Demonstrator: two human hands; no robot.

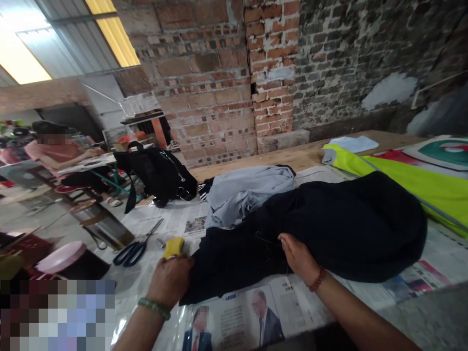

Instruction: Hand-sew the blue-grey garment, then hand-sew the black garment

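A dark navy garment (351, 224) lies bunched across the newspaper-covered table, rounded at the right and narrowing to the left. My left hand (170, 280) is closed at its left end, fingers curled over the fabric edge. Beside those fingers sits a yellow sponge-like block (173, 247), partly hidden by the hand. My right hand (300, 258) rests on the garment's middle with its fingers together, pressed against the cloth; the fingertips are partly hidden. Loose light threads (263, 239) lie on the fabric just left of it. Dark-handled scissors (135, 251) lie apart on the left.
Behind the garment are a grey cloth (252, 187) and a black backpack (157, 173). A neon-yellow vest (409, 180) lies at right. A metal cylinder (102, 224) and a pink-lidded container (62, 257) stand left. A person (58, 151) sits farther back; a brick wall (212, 87) rises behind.
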